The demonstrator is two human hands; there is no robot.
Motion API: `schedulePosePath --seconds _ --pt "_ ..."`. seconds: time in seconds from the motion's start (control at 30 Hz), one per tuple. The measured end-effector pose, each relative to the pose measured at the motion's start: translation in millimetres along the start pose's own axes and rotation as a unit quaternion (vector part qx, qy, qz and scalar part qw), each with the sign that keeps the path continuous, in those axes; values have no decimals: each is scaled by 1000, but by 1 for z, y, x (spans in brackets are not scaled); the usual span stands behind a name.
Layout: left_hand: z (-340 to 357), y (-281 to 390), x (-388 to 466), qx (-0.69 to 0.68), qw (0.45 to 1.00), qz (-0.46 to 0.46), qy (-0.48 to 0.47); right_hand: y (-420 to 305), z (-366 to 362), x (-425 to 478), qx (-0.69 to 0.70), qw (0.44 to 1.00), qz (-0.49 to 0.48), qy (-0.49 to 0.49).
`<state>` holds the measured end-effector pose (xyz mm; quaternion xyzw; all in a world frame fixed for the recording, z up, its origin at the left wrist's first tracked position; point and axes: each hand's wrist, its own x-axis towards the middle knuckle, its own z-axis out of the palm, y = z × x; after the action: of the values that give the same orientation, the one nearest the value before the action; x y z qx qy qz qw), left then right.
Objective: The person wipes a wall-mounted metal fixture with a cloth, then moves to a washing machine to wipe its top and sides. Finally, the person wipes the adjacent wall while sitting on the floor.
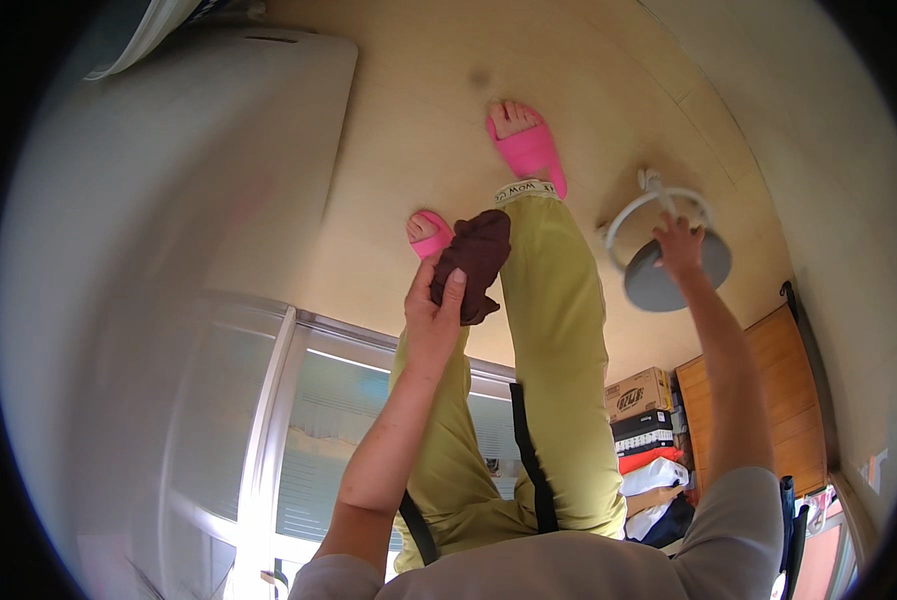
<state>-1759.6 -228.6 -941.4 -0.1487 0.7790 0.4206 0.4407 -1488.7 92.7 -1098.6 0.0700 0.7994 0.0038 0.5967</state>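
A crumpled dark maroon cloth (477, 262) is held in my left hand (435, 304), with the thumb lying over it. It hangs in front of my lower legs, partly hiding one foot. Over to the right, my right hand (679, 244) is at the edge of the round grey seat of a low stool (673, 281), fingers spread apart. A white ring and white casters show beyond the seat. The stool is slightly blurred, and where my fingertips touch it is not clear.
A large pale panel (268, 127) fills the left, beside a sliding glass door (336, 442). Pink slippers (527, 146) are on my feet on the beige floor (418, 97). Stacked boxes (639, 394) and a brown wooden panel (763, 390) stand at lower right, near a pale wall (816, 150).
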Motion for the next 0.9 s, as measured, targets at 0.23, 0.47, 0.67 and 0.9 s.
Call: schedulePosePath --seconds 0.23,0.47,0.67,0.9 --pt "-39 -3 47 -21 998 65 -1 -116 39 -11 178 983 20 -38" --pt "-75 -16 109 -53 993 102 -24 -178 33 -17 300 953 8 -46" --pt "-98 -17 147 -28 978 187 -85 -148 51 24 321 947 -17 -29" --pt "-108 -40 107 -69 941 328 -40 -101 -2 150 343 928 -117 85"
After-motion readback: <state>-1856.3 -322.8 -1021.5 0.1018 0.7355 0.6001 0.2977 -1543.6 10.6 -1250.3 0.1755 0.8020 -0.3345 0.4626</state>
